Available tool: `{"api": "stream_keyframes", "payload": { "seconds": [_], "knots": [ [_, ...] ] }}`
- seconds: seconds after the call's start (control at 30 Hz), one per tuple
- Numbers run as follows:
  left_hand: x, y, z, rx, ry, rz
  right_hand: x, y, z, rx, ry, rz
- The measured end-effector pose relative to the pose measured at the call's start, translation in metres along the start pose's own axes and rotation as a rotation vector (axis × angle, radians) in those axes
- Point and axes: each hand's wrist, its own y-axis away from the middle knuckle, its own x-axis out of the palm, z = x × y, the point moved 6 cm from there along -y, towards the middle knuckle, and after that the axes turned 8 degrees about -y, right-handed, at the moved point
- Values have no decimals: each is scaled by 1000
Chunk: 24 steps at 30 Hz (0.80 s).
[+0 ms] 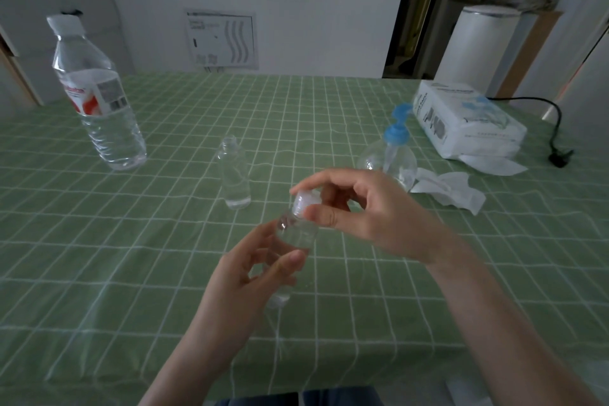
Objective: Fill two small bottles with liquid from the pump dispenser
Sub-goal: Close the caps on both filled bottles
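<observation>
Left hand [250, 270] grips small bottle [296, 234]; right hand [356, 211] pinches cap [304, 201] (tilted).

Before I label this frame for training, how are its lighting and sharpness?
Head view: dim, flat light; wide-angle distortion bows the tablecloth grid; the left hand, right hand and held bottle are slightly blurred; the water bottle's label is unreadable.

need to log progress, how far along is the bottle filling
Nothing looks finished: the small clear uncapped bottle stands on the green cloth, little liquid visible. In hand: the left hand holds a second small clear bottle while the right hand pinches its white cap. Left: pumping from the clear blue-topped pump dispenser.
</observation>
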Motion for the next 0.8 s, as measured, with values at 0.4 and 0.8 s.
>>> {"api": "stream_keyframes", "payload": {
  "seconds": [0.4, 0.8],
  "knots": [
    [1, 2, -4, 11, 45, -3, 7, -3, 3, 18, 2, -40],
    [-6, -25, -5, -1, -183, -121, -5, -18, -15, 64, -25, -71]
  ]
}}
